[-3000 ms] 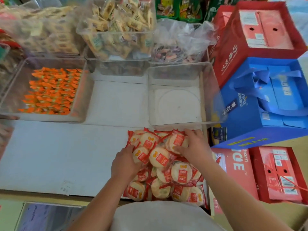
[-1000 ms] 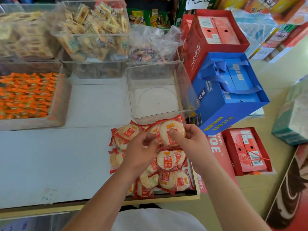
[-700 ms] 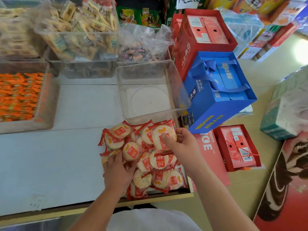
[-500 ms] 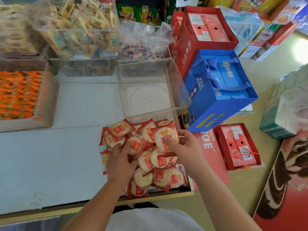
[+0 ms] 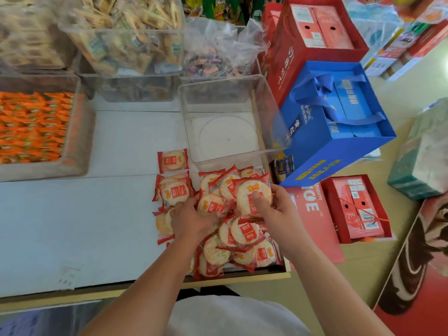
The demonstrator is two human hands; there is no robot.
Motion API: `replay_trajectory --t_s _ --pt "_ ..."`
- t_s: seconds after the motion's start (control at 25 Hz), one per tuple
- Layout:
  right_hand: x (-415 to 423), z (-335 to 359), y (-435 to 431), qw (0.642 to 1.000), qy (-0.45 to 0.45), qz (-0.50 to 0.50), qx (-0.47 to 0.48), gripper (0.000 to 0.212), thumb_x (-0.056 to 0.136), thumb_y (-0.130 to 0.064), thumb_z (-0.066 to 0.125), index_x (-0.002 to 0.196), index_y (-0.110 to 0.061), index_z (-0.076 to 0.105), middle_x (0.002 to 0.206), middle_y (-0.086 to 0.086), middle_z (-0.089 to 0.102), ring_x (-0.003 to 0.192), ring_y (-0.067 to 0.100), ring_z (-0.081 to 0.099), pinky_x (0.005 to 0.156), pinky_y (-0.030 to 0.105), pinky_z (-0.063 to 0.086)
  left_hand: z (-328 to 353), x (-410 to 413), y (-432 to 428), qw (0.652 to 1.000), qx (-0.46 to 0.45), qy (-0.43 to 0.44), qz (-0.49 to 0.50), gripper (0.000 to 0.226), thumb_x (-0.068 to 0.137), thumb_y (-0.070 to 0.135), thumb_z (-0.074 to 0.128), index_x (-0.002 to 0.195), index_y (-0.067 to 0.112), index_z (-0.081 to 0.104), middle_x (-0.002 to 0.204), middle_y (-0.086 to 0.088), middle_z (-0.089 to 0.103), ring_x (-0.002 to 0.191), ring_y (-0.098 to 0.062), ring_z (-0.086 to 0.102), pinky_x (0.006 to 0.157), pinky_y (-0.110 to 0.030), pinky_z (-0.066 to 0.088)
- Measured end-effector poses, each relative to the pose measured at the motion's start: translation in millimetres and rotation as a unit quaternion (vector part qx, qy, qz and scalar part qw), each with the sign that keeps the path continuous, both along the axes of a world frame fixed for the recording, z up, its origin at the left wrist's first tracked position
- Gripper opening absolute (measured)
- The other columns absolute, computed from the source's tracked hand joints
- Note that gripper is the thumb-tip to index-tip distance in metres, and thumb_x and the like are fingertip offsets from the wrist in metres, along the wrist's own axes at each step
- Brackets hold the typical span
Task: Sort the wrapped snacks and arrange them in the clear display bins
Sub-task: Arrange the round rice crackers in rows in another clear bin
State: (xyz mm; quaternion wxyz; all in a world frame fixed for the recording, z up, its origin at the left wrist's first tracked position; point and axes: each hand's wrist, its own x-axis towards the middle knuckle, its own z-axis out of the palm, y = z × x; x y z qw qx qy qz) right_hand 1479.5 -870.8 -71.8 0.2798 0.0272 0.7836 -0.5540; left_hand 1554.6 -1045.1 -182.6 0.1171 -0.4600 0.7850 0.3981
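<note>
Right hand pinches one round rice-cracker pack, the held pack. The thumb lies on its clear face and the fingers are behind it, so the grip is narrow and full. The pack's face is tilted toward the camera and its crimped red ends run away from the wrist. Left hand rests on the pile of packs. Its fingertips are tucked among the wrappers, so can't tell if it pinches one. Key relation: the empty clear bin lies straight ahead of the right grip, slightly to the thumb side, just past the far edge of the pile. Its mouth faces up and its near wall stands between grip and bin floor. The right hand is the nearer one and already loaded. Likely next move: lift over that wall, then lay the pack flat inside. The wrapper is round, so it has no real long axis, and its orientation matters only for neat rows. Left of the left hand, a small stack of packs is set apart on the white table. A lone pack lies beyond that stack, just beside the bin's near corner. Risk: the wrapper is slippery and may snag the rim.
</note>
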Motion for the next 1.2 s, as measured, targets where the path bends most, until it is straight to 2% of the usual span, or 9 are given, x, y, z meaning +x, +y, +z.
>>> replay_trajectory --t_s 0.12,0.24,0.4,0.52,0.64,0.8,0.96,1.04,1.2 --pt "-2 -1 -4 1.000 0.001 0.027 0.010 0.071 0.081 -0.069 0.062 0.145 -0.041 0.047 0.137 -0.014 0.062 0.125 0.011 0.061 0.108 0.047 0.051 20 6 -2 0.991 0.093 0.085 0.047 0.067 0.075 0.038 0.087 0.134 0.021 0.059 0.123 0.001 0.065 0.115 -0.020 0.062 0.089 -0.030 0.053" --pt "-4 4 -9 0.998 0.018 0.056 0.028 0.066 0.089 -0.058 0.055 0.151 -0.040 0.040 0.134 -0.013 0.064 0.109 0.009 0.066 0.103 0.047 0.054 63 13 -13 0.971 0.117 0.194 0.081 0.038 0.084 0.014 0.079 0.116 0.028 0.066 0.108 0.014 0.068 0.106 -0.009 0.065 0.077 -0.015 0.049" --pt "-10 15 -25 0.996 0.026 0.085 0.029 0.064 0.098 -0.046 0.045 0.159 -0.045 0.024 0.159 -0.017 0.041 0.144 0.008 0.041 0.122 0.047 0.034 122 19 -39 0.907 0.193 0.327 0.181 0.043 0.084 0.002 0.079 0.117 0.027 0.068 0.101 0.001 0.077 0.095 -0.014 0.074 0.080 -0.032 0.061" --pt "-17 28 -43 0.995 0.009 0.104 0.007 0.060 0.106 -0.042 0.044 0.159 -0.052 0.019 0.163 -0.023 0.029 0.150 0.006 0.027 0.125 0.042 0.025 148 15 -46 0.870 0.286 0.368 0.160 0.030 0.090 0.000 0.073 0.117 0.014 0.070 0.104 -0.009 0.078 0.096 -0.023 0.076 0.073 -0.031 0.061" --pt "-23 42 -62 0.991 0.015 0.131 -0.022 0.057 0.109 -0.035 0.041 0.160 -0.049 0.019 0.156 -0.031 0.025 0.140 -0.008 0.021 0.116 0.023 0.018 150 5 -48 0.896 0.243 0.359 0.100 0.032 0.096 0.013 0.071 0.124 0.028 0.070 0.103 -0.001 0.076 0.098 -0.017 0.074 0.074 -0.029 0.061" --pt "-34 45 -84 0.987 0.037 0.153 -0.038 0.064 0.102 -0.068 0.028 0.161 -0.047 0.015 0.164 -0.026 0.021 0.148 -0.006 0.019 0.119 0.024 0.017 147 -18 -50 0.917 0.172 0.353 0.061 0.039 0.098 0.032 0.069 0.134 0.044 0.060 0.100 0.001 0.070 0.098 -0.018 0.071 0.085 -0.036 0.063" --pt "-62 41 -103 0.984 0.026 0.165 -0.063 0.052 0.106 -0.057 0.038 0.155 -0.051 0.021 0.150 -0.032 0.041 0.132 -0.021 0.040 0.109 0.011 0.034 147 -49 -54 0.927 0.209 0.308 0.052 0.050 0.099 0.050 0.060 0.147 0.046 0.045 0.128 0.018 0.064 0.114 -0.002 0.065 0.093 -0.026 0.059" --pt "-86 39 -113 0.983 -0.004 0.166 -0.074 0.046 0.108 -0.051 0.039 0.152 -0.048 0.030 0.136 -0.024 0.060 0.118 -0.013 0.059 0.095 0.016 0.048 144 -69 -65 0.900 0.293 0.314 0.074 0.052 0.100 0.043 0.062 0.149 0.041 0.044 0.133 0.012 0.066 0.114 -0.006 0.069 0.096 -0.033 0.059" --pt "-151 33 -125 0.978 -0.048 0.179 -0.091 0.050 0.098 -0.031 0.069 0.143 -0.030 0.048 0.123 0.001 0.072 0.111 0.020 0.072 0.093 0.039 0.058 136 -110 -102 0.903 0.268 0.324 0.083 0.059 0.095 0.023 0.073 0.147 0.034 0.048 0.127 0.005 0.070 0.106 -0.012 0.073 0.086 -0.034 0.062"
